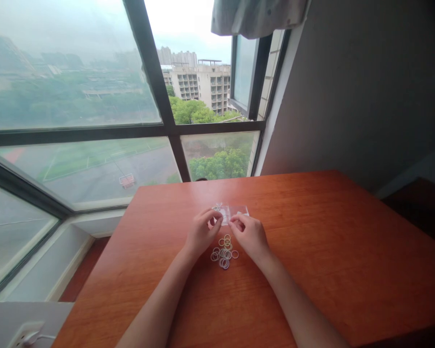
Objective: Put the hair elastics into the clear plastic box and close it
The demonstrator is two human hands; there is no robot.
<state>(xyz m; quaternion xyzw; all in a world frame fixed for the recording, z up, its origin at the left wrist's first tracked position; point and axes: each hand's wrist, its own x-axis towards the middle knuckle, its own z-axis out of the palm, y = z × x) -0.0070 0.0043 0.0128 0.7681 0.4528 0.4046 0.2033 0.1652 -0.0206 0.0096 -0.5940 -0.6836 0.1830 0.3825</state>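
Two bare hands are hovering low over the reddish wooden table [348, 251], with the fingertips of each turning toward the other. Taking the small rings [224, 253] as the centre of a clock, the left hand [203, 230] is standing at ten o'clock and the right hand [250, 235] at two o'clock. Their forearms are slanting inward from seven and five o'clock, and the bottom edge is cutting them off. On the left, thumb and forefinger are curving into a rounded loop with a narrow gap at the tips; on the right, thumb and fingers are bunching narrowly together. Whether either hand is holding something, I cannot tell. The rings, yellowish and pale, are lying in an overlapping cluster nearer to the person. At twelve o'clock, some clear plastic [234, 209] is lying behind the fingertips, which are partly hiding it; its shape is staying unclear to me. Small shiny pieces [218, 206] are sitting just beside it at its nine o'clock, too tiny for naming.
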